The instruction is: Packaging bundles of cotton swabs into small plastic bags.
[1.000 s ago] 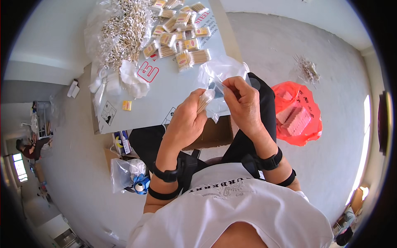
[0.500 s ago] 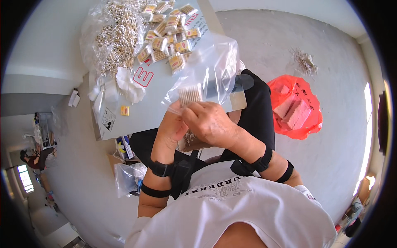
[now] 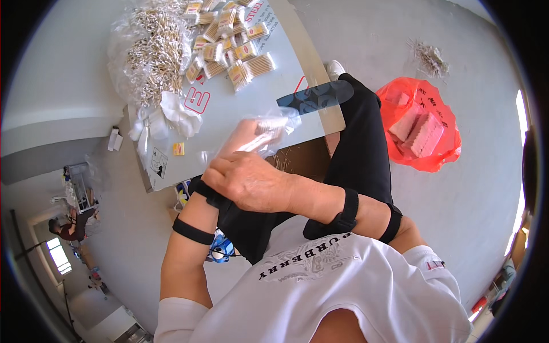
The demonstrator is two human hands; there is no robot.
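A clear plastic bag (image 3: 229, 146) is drawn over my left hand (image 3: 245, 136), which reaches forward inside it. The fingers of that hand are closed round a small bundle of cotton swabs (image 3: 270, 127), blurred through the film. Beside the left wrist, my right hand (image 3: 246, 182) is closed on the bag's gathered mouth, its knuckles upward. Past the hands, several packs of cotton swabs (image 3: 245, 51) with yellow labels lie on the table (image 3: 229, 106). To their left is a large heap of loose swabs (image 3: 153, 60) in an open clear bag.
Crumpled white plastic (image 3: 182, 114) and a small yellow label card (image 3: 179, 148) lie on the table's left. A dark translucent strip (image 3: 314, 97) overhangs its right edge. Below is a cardboard box (image 3: 306, 157) with loose swabs. On the floor are a red bag (image 3: 452, 151) with pink blocks and scattered sticks (image 3: 430, 59).
The clear bag, spread out beyond my hands before, is now bunched round my left hand. My right hand has moved left and nearer to me, to the left wrist.
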